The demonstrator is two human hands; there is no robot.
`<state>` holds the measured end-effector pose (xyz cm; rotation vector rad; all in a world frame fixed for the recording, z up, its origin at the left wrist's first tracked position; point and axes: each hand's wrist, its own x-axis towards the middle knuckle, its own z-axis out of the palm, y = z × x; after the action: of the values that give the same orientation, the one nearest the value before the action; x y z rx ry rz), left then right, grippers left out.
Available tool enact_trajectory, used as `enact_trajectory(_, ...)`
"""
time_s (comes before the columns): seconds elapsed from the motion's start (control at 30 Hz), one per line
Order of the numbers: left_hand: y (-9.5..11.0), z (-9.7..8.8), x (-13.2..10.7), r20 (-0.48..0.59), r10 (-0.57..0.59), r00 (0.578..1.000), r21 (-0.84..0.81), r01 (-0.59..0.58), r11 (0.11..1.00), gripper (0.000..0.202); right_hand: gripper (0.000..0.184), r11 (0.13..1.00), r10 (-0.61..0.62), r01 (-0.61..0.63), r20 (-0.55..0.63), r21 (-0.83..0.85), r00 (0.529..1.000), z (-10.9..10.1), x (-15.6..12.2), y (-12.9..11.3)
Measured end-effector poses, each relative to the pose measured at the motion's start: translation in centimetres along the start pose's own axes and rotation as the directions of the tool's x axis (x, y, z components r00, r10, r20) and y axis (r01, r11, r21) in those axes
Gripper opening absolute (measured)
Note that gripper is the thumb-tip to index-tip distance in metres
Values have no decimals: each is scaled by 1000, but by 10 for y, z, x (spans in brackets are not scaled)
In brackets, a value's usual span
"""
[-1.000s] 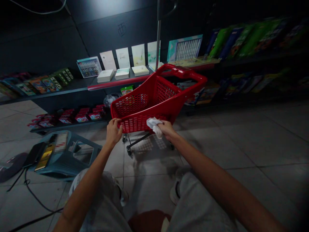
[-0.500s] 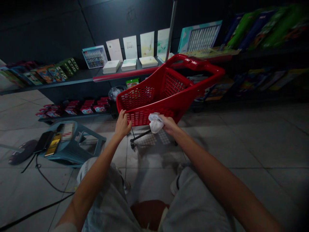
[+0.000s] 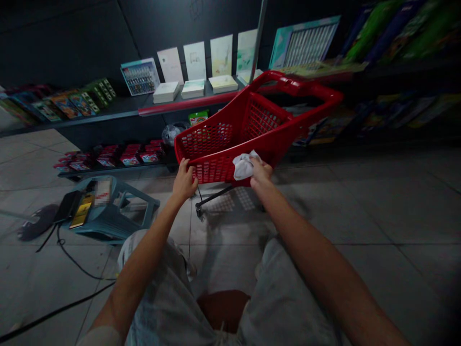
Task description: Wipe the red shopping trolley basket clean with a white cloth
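A red plastic shopping cart (image 3: pixel 259 139) with holed sides stands in front of me, its handle toward the upper right. My left hand (image 3: pixel 185 181) grips the rim at the cart's left front corner, fingers over the edge. In my right hand (image 3: pixel 261 174) is a crumpled white cloth (image 3: pixel 243 166), which lies against the near side of the basket below the rim. Part of the cloth is hidden by my fingers. Below the basket, a dark leg ends in a caster wheel (image 3: pixel 199 209).
Behind the cart runs a dark shelf (image 3: pixel 108 115) with upright booklets (image 3: pixel 195 61) and boxes. At left stands a blue-grey plastic stool (image 3: pixel 126 211) bearing a phone (image 3: pixel 81 211). A black cable (image 3: pixel 57 315) trails over the tiled floor, near a round stand base (image 3: pixel 38 222).
My right hand has moved the cloth right and up along the cart's near side. The left hand keeps its hold on the corner. The whole view has shifted slightly.
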<state>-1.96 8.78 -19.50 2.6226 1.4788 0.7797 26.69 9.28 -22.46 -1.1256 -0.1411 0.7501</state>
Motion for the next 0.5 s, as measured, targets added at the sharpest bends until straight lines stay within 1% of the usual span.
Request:
enact_trajectory(0.13, 0, 1, -1, -2, 11, 1000, 14, -11, 1000, 29, 29, 997, -71, 72, -22, 27, 997, -2, 9, 1)
enact_trajectory(0.37, -2, 3, 0, -16, 11, 1000, 20, -11, 1000, 28, 28, 995, -96, 96, -10, 26, 995, 1, 6, 6)
enact_trajectory(0.5, -3, 3, -1, -17, 14, 1000, 21, -14, 1000, 29, 29, 996, -64, 64, -3, 63, 998, 1, 4, 8)
